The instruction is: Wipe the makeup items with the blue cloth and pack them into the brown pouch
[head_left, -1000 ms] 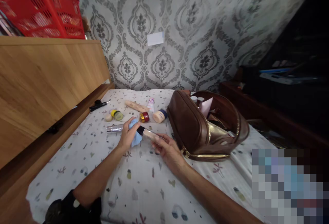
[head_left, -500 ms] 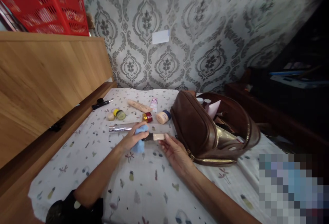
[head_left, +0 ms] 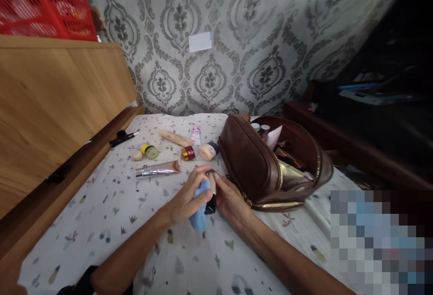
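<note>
My left hand (head_left: 189, 198) is closed around a crumpled blue cloth (head_left: 199, 216), pressing it against a small bottle with a beige body and a black cap (head_left: 210, 205). On the other side, my right hand (head_left: 232, 195) grips this bottle, its black end pointing down toward me. Fingers and cloth hide part of it. Left of my hands lies a silver tube (head_left: 158, 169). Just beyond are a red and gold jar (head_left: 188, 153) and a cream jar with a dark blue lid (head_left: 209, 150).
An open brown cosmetic bag (head_left: 252, 164) with several items inside stands at right. Farther back lie a beige tube (head_left: 176, 138), a pink and white tube (head_left: 195, 134) and a yellow-banded jar (head_left: 149, 151). A wooden cabinet (head_left: 64, 101) bounds the left, with a red basket (head_left: 64, 6) on top.
The bottle has turned from lying level to standing steeply, black end now down. My left hand with the cloth has moved right, away from the silver tube. The view has shifted slightly.
</note>
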Demonstrator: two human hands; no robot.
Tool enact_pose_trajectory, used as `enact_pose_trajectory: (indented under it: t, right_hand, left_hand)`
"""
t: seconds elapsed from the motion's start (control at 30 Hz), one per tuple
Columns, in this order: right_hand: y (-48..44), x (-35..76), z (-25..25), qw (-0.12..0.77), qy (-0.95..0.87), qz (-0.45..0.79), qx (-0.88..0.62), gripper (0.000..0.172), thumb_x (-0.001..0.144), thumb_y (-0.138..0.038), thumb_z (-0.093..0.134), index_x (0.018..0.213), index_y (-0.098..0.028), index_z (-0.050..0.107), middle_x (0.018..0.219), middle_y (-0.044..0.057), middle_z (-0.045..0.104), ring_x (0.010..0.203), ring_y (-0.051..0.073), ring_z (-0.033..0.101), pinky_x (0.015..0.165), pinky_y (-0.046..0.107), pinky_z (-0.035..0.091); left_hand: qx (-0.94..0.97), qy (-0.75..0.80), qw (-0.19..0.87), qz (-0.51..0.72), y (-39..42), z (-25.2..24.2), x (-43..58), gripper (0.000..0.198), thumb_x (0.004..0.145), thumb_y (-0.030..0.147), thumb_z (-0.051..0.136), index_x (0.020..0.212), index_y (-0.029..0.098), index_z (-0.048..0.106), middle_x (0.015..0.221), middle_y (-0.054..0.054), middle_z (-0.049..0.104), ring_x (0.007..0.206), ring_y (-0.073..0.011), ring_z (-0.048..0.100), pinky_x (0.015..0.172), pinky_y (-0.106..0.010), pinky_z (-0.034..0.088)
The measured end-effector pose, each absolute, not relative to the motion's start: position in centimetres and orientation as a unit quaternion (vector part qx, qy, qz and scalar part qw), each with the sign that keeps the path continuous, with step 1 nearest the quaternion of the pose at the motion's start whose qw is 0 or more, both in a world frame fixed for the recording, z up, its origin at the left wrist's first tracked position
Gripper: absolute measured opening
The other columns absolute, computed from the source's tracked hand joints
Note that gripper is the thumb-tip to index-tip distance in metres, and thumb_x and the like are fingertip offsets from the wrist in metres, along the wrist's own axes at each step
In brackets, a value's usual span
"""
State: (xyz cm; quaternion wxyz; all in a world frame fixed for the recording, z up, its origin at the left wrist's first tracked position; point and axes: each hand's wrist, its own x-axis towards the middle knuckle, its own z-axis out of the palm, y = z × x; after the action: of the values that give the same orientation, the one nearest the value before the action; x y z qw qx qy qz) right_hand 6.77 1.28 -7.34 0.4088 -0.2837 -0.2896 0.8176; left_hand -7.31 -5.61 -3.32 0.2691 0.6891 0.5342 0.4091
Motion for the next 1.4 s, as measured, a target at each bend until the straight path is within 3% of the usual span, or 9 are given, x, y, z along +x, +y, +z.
enact_pose_trajectory:
  t: [0.1, 0.2, 0.3, 0.4, 0.5, 0.77, 0.9, 1.13, 1.4]
  right_hand:
    - [0.6, 6.7, -7.1, 0.394, -0.308, 0.818, -0.285, 0.043, 0.06, -0.046, 0.091, 0.083, -0.02, 0.067, 0.073, -0.004, 0.066, 0.065, 0.01, 0.058, 0.063, 0.022, 0.048]
    - [-0.1, 6.6, -7.0, 0.362, -0.345, 0.822, -0.272, 0.046, 0.062, -0.049, 0.09, 0.087, -0.02, 0.065, 0.069, -0.005, 0.063, 0.06, 0.009, 0.055, 0.057, 0.021, 0.044]
    - [-0.6, 6.6, -7.0, 0.328, -0.382, 0.827, -0.25, 0.045, 0.066, -0.052, 0.086, 0.087, -0.02, 0.063, 0.058, -0.008, 0.054, 0.051, 0.007, 0.047, 0.051, 0.019, 0.038]
    - [-0.8, 6.6, -7.0, 0.291, -0.416, 0.828, -0.237, 0.047, 0.066, -0.048, 0.087, 0.093, -0.02, 0.06, 0.061, -0.008, 0.057, 0.052, 0.007, 0.049, 0.052, 0.02, 0.039]
    - [-0.8, 6.6, -7.2, 0.257, -0.465, 0.818, -0.22, 0.058, 0.058, -0.037, 0.093, 0.1, -0.021, 0.056, 0.079, -0.003, 0.069, 0.065, 0.01, 0.06, 0.061, 0.022, 0.046]
    - [-0.5, 6.9, -7.2, 0.242, -0.471, 0.822, -0.21, 0.067, 0.059, -0.025, 0.092, 0.117, -0.023, 0.058, 0.089, -0.001, 0.069, 0.079, 0.013, 0.064, 0.066, 0.023, 0.049]
    - [-0.4, 6.7, -6.9, 0.274, -0.406, 0.844, -0.219, 0.058, 0.058, -0.024, 0.093, 0.109, -0.021, 0.064, 0.087, -0.002, 0.068, 0.073, 0.011, 0.062, 0.061, 0.02, 0.047]
    - [1.0, 6.7, -7.5, 0.351, -0.275, 0.867, -0.224, 0.034, 0.059, -0.021, 0.094, 0.072, -0.017, 0.064, 0.065, -0.007, 0.059, 0.056, 0.004, 0.054, 0.056, 0.014, 0.051]
    - [1.3, 6.7, -8.2, 0.392, -0.194, 0.866, -0.241, 0.035, 0.063, -0.016, 0.092, 0.085, -0.022, 0.066, 0.074, -0.007, 0.065, 0.062, 0.004, 0.062, 0.068, 0.015, 0.061]
  left_hand:
    - [0.654, 0.532, 0.31, 0.439, -5.5, -4.2, -6.8, 0.026, 0.097, 0.049, 0.046, 0.104, 0.024, 0.051, 0.136, -0.011, 0.053, 0.13, -0.0251, 0.05, 0.109, -0.041, 0.041]
    - [0.597, 0.567, 0.309, 0.475, -5.2, -4.7, -6.6, 0.025, 0.096, 0.047, 0.047, 0.105, 0.024, 0.05, 0.107, -0.007, 0.062, 0.1, -0.0202, 0.061, 0.093, -0.036, 0.049]
    - [0.564, 0.593, 0.262, 0.511, -4.9, -4.7, -6.9, 0.022, 0.095, 0.045, 0.05, 0.092, 0.024, 0.045, 0.08, 0.001, 0.055, 0.076, -0.0154, 0.055, 0.077, -0.029, 0.048]
    - [0.535, 0.608, 0.226, 0.541, -4.5, -4.8, -7.4, 0.022, 0.094, 0.043, 0.052, 0.088, 0.024, 0.044, 0.072, 0.005, 0.046, 0.068, -0.0127, 0.048, 0.069, -0.025, 0.044]
    - [0.495, 0.612, 0.235, 0.571, -4.0, -5.1, -7.8, 0.026, 0.092, 0.047, 0.055, 0.085, 0.023, 0.047, 0.069, 0.005, 0.043, 0.065, -0.0119, 0.045, 0.065, -0.023, 0.041]
    - [0.428, 0.574, 0.322, 0.619, -3.5, -5.7, -8.4, 0.039, 0.088, 0.06, 0.059, 0.083, 0.022, 0.053, 0.069, 0.004, 0.053, 0.061, -0.0102, 0.049, 0.06, -0.021, 0.043]
    - [0.374, 0.529, 0.415, 0.639, -3.1, -6.1, -8.6, 0.049, 0.077, 0.067, 0.068, 0.085, 0.02, 0.058, 0.071, 0.002, 0.059, 0.061, -0.0103, 0.054, 0.058, -0.021, 0.045]
    - [0.324, 0.479, 0.502, 0.643, -2.7, -6.2, -8.1, 0.062, 0.064, 0.069, 0.078, 0.097, 0.017, 0.065, 0.08, -0.002, 0.068, 0.071, -0.0149, 0.064, 0.064, -0.025, 0.05]
    - [0.271, 0.441, 0.469, 0.716, -3.0, -5.6, -7.9, 0.061, 0.074, 0.07, 0.068, 0.106, 0.019, 0.061, 0.091, -0.005, 0.07, 0.082, -0.0194, 0.067, 0.072, -0.029, 0.052]
